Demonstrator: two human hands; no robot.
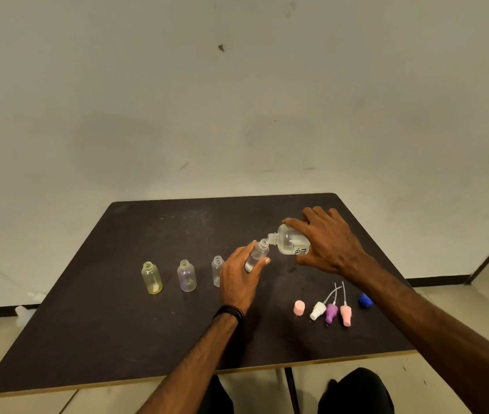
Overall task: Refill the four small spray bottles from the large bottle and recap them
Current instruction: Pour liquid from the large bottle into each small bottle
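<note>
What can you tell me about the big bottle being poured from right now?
The large bottle is clear plastic with black lettering on its side and a threaded neck, uncapped. It holds clear liquid. The right hand grips its body from above, lifted off the table and tipped nearly flat, mouth pointing left. The mouth meets the open neck of the small bottle tilted in the left hand.

Both forearms are bare, and a black braided band (pixel 228 312) circles the left wrist, with dark trousers (pixel 353 392) below.
</note>
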